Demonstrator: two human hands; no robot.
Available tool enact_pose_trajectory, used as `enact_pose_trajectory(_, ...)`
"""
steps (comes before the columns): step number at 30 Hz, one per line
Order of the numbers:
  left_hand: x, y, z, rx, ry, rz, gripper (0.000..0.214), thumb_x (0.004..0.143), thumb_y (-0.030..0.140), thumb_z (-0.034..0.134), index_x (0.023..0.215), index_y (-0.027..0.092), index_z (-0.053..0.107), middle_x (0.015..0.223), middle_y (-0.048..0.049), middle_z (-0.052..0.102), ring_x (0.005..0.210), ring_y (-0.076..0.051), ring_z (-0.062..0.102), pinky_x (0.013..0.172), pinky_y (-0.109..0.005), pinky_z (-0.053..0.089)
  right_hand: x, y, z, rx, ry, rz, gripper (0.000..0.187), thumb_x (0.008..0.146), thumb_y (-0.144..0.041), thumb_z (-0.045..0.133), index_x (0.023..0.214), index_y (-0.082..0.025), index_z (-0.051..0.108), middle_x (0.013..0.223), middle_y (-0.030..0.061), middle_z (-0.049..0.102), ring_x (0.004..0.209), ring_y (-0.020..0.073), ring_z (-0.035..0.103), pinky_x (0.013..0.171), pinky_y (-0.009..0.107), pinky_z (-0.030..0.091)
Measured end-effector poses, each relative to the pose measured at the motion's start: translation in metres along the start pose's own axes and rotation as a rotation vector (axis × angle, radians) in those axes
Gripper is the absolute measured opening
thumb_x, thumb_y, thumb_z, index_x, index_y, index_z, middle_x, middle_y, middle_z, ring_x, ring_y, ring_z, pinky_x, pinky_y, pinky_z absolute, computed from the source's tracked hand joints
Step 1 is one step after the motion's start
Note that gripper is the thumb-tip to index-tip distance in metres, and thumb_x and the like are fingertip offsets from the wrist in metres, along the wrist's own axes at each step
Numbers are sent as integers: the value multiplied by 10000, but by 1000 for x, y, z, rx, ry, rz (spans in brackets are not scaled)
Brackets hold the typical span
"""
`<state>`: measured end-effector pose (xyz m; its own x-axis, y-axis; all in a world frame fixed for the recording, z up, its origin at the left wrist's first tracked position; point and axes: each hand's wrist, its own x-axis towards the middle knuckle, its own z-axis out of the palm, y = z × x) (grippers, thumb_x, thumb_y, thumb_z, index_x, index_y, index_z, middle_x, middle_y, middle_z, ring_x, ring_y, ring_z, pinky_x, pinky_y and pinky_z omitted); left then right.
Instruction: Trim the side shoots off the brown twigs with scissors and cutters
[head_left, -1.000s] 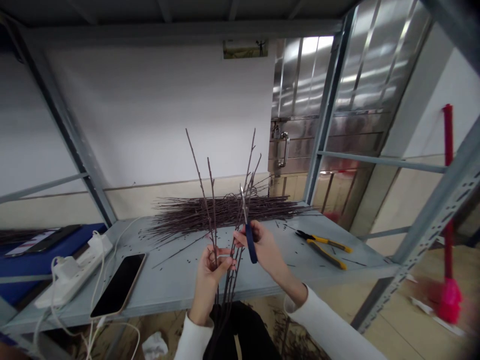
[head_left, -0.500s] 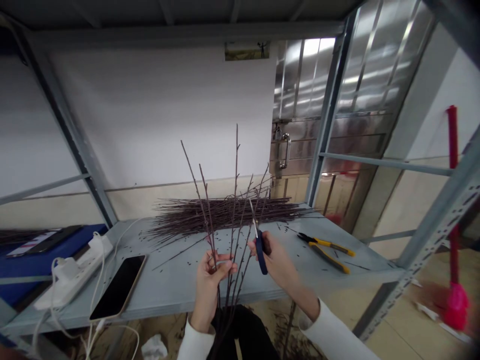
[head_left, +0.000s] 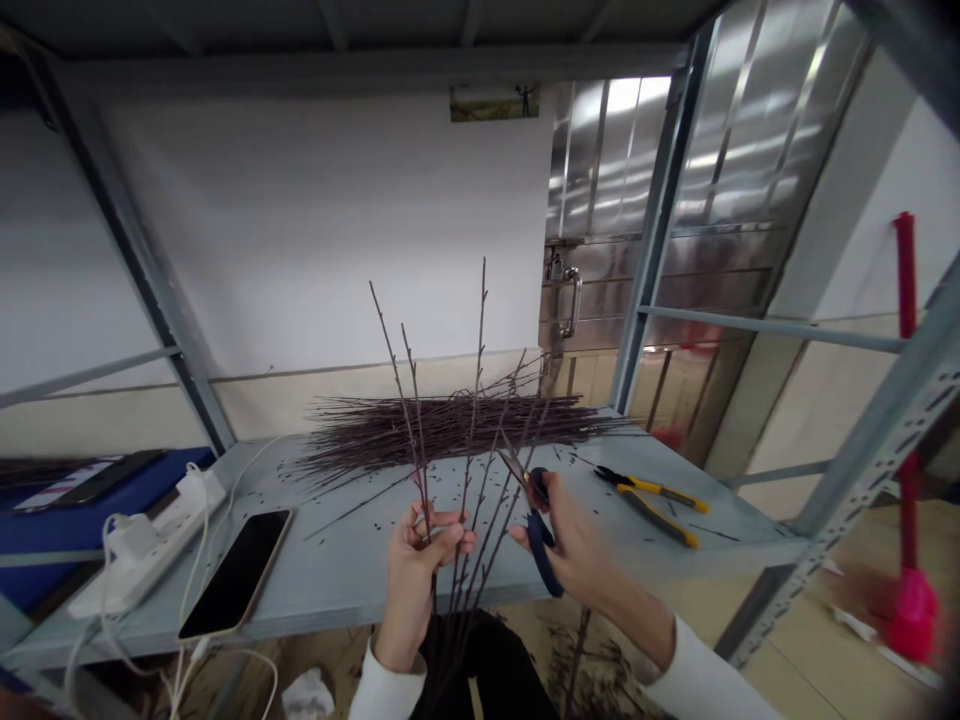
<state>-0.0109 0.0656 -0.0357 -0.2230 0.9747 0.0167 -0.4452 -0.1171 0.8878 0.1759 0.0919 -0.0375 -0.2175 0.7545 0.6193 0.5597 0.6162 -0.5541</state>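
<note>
At the far left of the grey steel counter, a white power strip trails pale charging cables, and a smartphone lies face up just beside it, its black glass glossy within a gold edge. Fine dark crumbs of cut twig are scattered across the painted metal.

Moving right, the left hand has a firm, closed grip around a bunch of thin dark twigs, which stand upright and fan out above the fingers, knobbly with small buds. Their lower ends reach down past the near edge of the counter. Behind them, a long, loose pile of similar twigs lies across the far side of the counter.

The right hand grips a pair of blue-handled scissors with the slim steel blades slightly parted. The blades sit close to the twigs, though contact cannot be made out.

Further right, yellow-and-black pliers lie on the counter with their handles apart. Beyond the shelving, a red pole stands blurred.
</note>
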Motion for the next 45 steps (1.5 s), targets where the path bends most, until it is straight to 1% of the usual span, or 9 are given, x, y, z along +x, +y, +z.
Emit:
enact_pose_trajectory(5,-1,4,1,-11,-30,-9,396,525,215,867,734,162,535,742,-31,753,539,-144,694,544,-231,576,8,6,-19,-214,-34,-135,268,829,-358,559,997,-186,440,903,112,601,822,269,613,692,363,505)
enact_pose_trajectory(9,-5,11,4,-23,-32,-5,423,507,222,877,745,163,532,730,-15,744,543,-146,697,536,-229,579,15,9,-33,-315,-57,-204,209,841,-322,557,969,-187,461,891,103,586,820,258,592,692,355,497)
enact_pose_trajectory(17,-14,23,12,-19,-28,-3,443,467,233,890,707,171,522,690,-5,729,531,-153,694,540,-240,585,17,17,-40,-453,-52,-275,218,846,-343,554,968,-188,464,905,112,603,843,280,609,720,380,499)
enact_pose_trajectory(21,-16,28,15,-31,-17,-19,453,448,222,891,695,173,515,671,-1,721,513,-150,683,526,-239,578,18,17,-42,-481,-34,-307,200,854,-365,538,952,-201,477,918,120,623,843,286,624,711,380,497)
enact_pose_trajectory(26,-19,32,17,-50,-44,-41,452,461,200,884,721,173,516,675,-15,727,487,-133,662,492,-217,555,22,14,-45,-502,-38,-321,223,858,-395,538,947,-200,476,894,109,624,822,276,626,694,367,498)
enact_pose_trajectory(30,-20,33,18,-68,-40,-52,456,456,205,890,727,171,524,679,-8,718,497,-132,666,505,-217,560,23,13,-46,-507,-29,-331,233,860,-406,537,948,-198,480,879,106,623,816,273,622,695,370,497)
enact_pose_trajectory(37,-16,34,19,-69,-30,-56,451,434,245,907,715,162,564,777,13,685,542,-127,679,531,-222,580,22,10,-47,-475,-76,-401,258,832,-412,595,961,-196,536,906,108,636,826,271,629,705,361,501)
enact_pose_trajectory(41,-14,31,17,-81,-28,-71,462,428,260,915,714,168,564,795,12,677,642,-147,695,565,-227,594,24,8,-49,-485,-130,-403,275,824,-424,605,967,-194,559,935,110,648,834,266,630,722,370,507)
enact_pose_trajectory(45,-13,27,14,-78,-21,-49,446,462,277,909,726,171,566,821,9,669,724,-133,668,587,-215,593,25,9,-55,-472,-142,-433,335,795,-451,650,970,-179,563,955,122,653,843,269,634,717,364,512)
